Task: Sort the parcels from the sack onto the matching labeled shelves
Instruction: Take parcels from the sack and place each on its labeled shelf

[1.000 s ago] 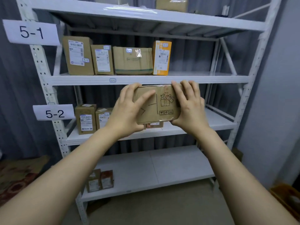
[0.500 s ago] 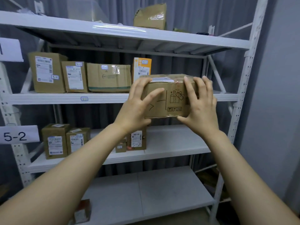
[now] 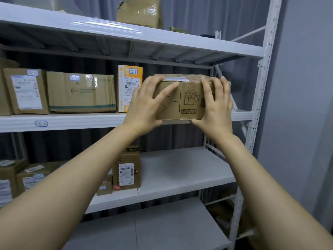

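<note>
I hold the brown cardboard parcel (image 3: 187,98) between both hands, one at each short end. My left hand (image 3: 144,105) wraps the left end, fingers hooked over the top edge and thumb lying across the near face. My right hand (image 3: 216,107) clamps the right end, fingers over the top and thumb under the bottom edge. Marker strokes ending in "-1" show on the near face, and my left thumb hides what comes before them.

The parcel's long axis runs left to right, along the front lip of the white metal shelf (image 3: 81,121) that carries the small handwritten 5-1 sticker (image 3: 41,123). Its bottom edge sits level with that lip, and I cannot tell whether the base already touches the board.

The open stretch of shelf lies straight beyond the parcel, on its far side, between the orange-and-white box (image 3: 129,82) at its left end and the white perforated upright (image 3: 259,105) to the right. Neither hand is nearer to it. I judge the move to be a straight push away from me, keeping clear of the orange box.
</note>
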